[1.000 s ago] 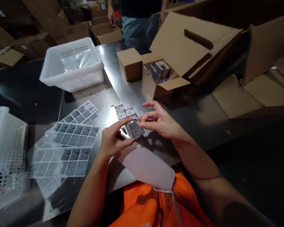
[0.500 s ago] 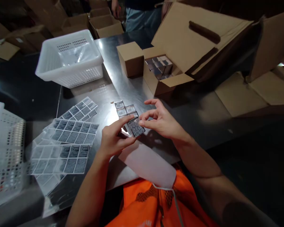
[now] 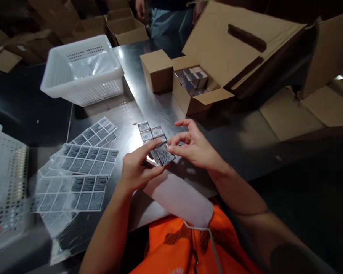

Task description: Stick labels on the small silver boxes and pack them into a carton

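Observation:
My left hand grips a small box between thumb and fingers. The face turned up to me carries a speckled grey label, much like those on the sticker sheets. At the box's right edge, the thumb and fingertip of my right hand are pinched together; whatever lies between them is hidden. The other fingers of that hand are curled and raised. Just beyond the held box stand several small boxes with barcodes, partly covered by my left fingers. Sticker sheets lie overlapping on the metal table to the left.
A white basket with clear plastic bags stands at the back left, another basket at the left edge. An open carton holds several small boxes, beside a closed carton. Large cardboard flaps rise behind. A person stands across the table.
The view has shifted very slightly. Both hands and the held box stay in nearly the same place and pose.

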Available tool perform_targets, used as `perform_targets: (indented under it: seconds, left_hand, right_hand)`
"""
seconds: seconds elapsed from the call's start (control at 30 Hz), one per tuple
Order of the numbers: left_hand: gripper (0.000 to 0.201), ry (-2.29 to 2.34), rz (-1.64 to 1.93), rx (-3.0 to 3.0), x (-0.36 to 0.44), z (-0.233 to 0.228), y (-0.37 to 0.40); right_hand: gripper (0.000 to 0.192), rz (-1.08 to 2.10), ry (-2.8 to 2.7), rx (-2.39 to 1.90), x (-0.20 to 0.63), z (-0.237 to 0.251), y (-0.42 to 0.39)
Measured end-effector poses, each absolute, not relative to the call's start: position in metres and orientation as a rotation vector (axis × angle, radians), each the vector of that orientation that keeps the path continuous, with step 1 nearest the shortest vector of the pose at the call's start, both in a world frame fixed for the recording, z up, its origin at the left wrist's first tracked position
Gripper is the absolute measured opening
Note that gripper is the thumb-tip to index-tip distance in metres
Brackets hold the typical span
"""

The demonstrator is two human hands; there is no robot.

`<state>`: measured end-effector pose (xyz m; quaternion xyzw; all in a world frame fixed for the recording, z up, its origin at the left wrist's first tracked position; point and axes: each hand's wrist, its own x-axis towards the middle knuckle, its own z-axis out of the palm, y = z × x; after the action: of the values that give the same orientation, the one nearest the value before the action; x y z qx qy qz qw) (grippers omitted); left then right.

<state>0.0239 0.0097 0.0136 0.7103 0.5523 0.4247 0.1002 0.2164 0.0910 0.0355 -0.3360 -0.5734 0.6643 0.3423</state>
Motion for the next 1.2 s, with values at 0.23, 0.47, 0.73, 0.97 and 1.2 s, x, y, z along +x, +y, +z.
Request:
perform_targets:
  seconds: [0.23,0.47,0.73,0.97,1.2]
  left_hand:
    - [0.056,1.674,1.238,2.097,0.026,0.015,0.01]
    - [0.055,1.665,1.23,2.12,0.026,0.017,0.01]
    - [0.054,1.647,1.267,2.136,0.026,0.012,0.01]
    - [0.053,1.621,1.284,2.138,0.027,0.017,0.011]
    - [0.054,1.631,1.295,1.976,0.029,0.007,0.008]
  right_hand:
    - [0.061,1.717,-1.466,-0.889,0.215,0.037,0.09]
    - [0.065,1.727,-1.464,-0.896,0.215,0.036,0.091]
    - [0.062,1.753,-1.437,-0.899,0.215,0.034,0.089]
    - [0.064,1.704,-1.453,-0.939,0.213,0.036,0.089]
    - [0.067,1.658,-1.398,-0.954,0.21,0.032,0.087]
